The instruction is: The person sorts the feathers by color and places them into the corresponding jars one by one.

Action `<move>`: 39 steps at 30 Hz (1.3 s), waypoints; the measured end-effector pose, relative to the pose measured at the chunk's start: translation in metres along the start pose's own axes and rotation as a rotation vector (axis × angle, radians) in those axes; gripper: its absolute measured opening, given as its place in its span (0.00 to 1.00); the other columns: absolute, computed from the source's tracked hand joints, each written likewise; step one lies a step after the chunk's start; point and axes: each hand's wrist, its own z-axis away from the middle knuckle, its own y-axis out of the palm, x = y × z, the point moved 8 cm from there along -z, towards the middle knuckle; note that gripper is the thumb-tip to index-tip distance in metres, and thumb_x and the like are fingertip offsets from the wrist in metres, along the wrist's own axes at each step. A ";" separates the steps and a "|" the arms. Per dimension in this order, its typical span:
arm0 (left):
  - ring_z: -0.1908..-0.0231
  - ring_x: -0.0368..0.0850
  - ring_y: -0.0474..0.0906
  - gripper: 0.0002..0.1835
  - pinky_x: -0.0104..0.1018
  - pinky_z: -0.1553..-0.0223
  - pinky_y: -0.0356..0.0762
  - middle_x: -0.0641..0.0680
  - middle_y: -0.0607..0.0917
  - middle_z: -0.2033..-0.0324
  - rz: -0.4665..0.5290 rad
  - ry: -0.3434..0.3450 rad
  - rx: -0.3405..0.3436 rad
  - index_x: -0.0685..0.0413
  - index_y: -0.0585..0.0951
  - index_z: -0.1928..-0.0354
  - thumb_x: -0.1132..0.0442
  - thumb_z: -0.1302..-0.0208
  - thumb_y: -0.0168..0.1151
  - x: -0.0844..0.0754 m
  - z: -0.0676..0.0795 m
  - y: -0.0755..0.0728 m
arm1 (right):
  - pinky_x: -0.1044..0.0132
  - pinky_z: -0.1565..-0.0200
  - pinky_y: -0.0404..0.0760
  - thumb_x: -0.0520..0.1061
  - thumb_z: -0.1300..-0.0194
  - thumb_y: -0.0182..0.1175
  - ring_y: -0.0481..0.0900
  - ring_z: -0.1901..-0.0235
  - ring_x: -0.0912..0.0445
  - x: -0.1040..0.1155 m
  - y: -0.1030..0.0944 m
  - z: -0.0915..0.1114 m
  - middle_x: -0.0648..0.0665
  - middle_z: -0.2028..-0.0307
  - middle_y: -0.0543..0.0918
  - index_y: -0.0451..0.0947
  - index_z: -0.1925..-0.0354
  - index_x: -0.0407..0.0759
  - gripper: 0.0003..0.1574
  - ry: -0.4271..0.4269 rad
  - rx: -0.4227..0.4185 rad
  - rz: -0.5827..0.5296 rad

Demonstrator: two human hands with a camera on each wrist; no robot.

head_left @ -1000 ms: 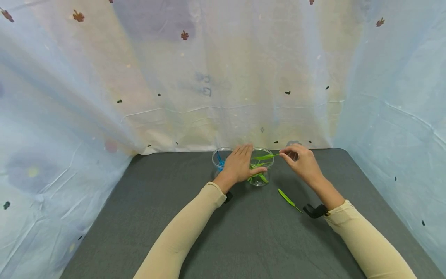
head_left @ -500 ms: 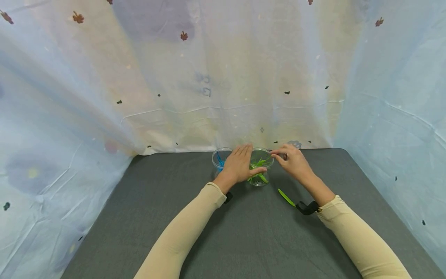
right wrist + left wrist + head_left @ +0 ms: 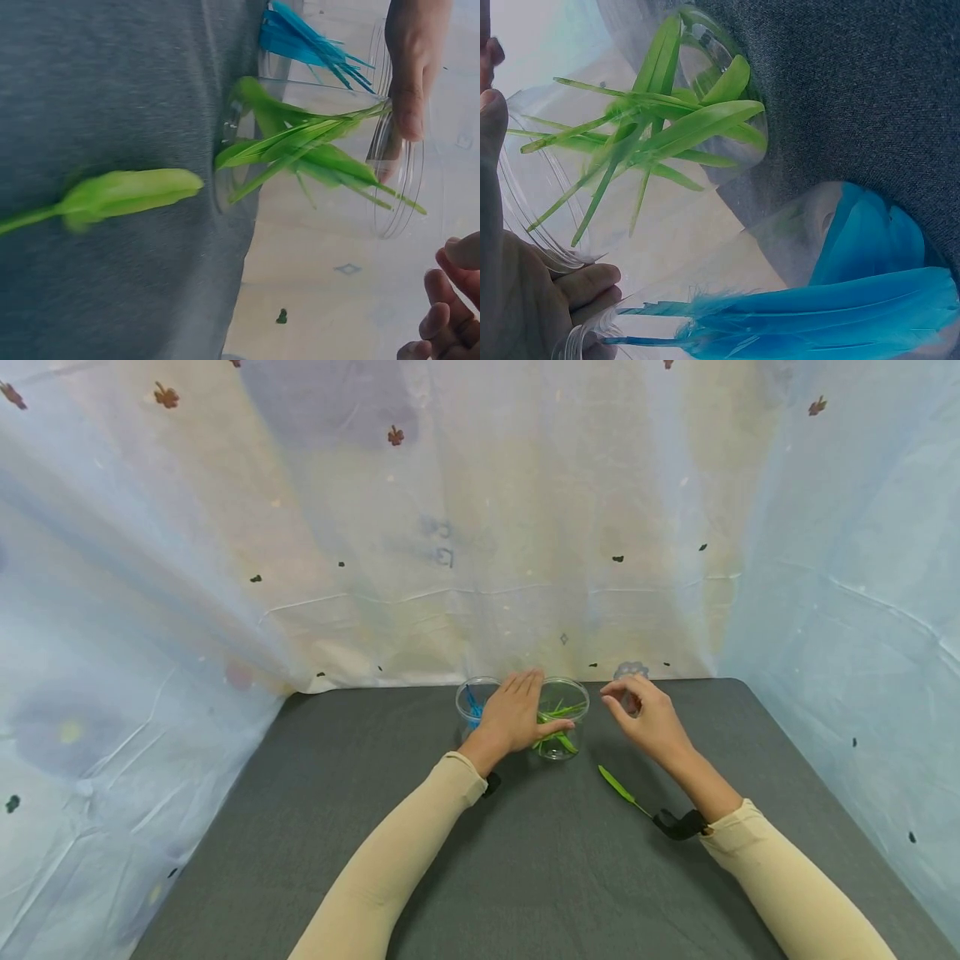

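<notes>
In the head view, my left hand rests at the rims of two clear plastic jars, fingers straight between them and thumb across the green side. The right jar holds several green feathers, quills up. Several blue feathers stand in the left jar. My right hand hovers just right of the green-feather jar, its fingers loosely bent with nothing between them. On the table in front of it lies a single green feather, its quill toward my right wrist.
A dark grey cloth covers the table. Behind and at both sides hangs a pale patterned curtain, close to the jars at the table's back edge. A black strap at my right wrist overlaps the feather's quill tip.
My right hand brought a green feather to the right jar, let it go inside and drew back to the right. My left hand has stayed in place.
</notes>
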 end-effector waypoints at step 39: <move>0.15 0.49 0.46 0.60 0.44 0.15 0.38 0.55 0.52 0.14 0.010 0.015 0.002 0.53 0.44 0.12 0.17 0.29 0.43 0.000 0.001 0.000 | 0.67 0.71 0.76 0.48 0.28 0.73 0.74 0.73 0.63 -0.040 0.011 0.109 0.54 0.71 0.79 0.83 0.59 0.47 0.09 0.099 0.692 -0.123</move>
